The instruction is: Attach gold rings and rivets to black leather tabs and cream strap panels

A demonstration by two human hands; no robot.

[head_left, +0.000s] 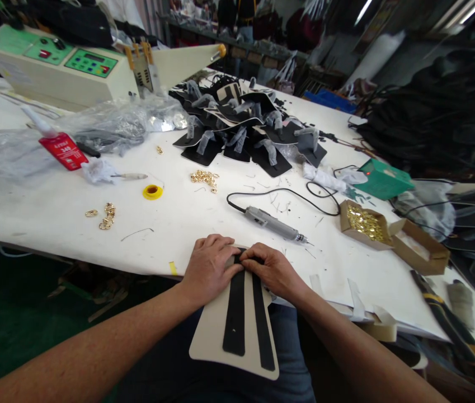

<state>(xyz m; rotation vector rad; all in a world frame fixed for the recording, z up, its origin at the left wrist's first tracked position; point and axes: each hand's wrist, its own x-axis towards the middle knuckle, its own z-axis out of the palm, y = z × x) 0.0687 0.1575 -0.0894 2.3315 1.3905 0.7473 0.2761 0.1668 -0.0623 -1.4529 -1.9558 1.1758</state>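
Observation:
A beige panel point(212, 330) leans from the table edge onto my lap, with two black strips along its face. My left hand point(211, 264) grips the panel's upper left part, its thumb lying across the top of the wider black strip point(234, 319). Close beside it, my right hand point(271, 270) has its thumb and forefinger pinched together at the upper end of the strips. Whatever small thing may sit between those fingertips is hidden. Beyond my hands a grey electric screwdriver point(273, 223) lies on the table, its bit pointing right.
Black panels with plastic-wrapped straps point(237, 129) are heaped at the back. Gold clasps point(205, 179), a yellow spool point(152, 192) and a red glue bottle point(63, 150) lie leftward. A box of gold fasteners point(365, 224), a green power unit point(384, 178) and pliers point(445, 313) are rightward.

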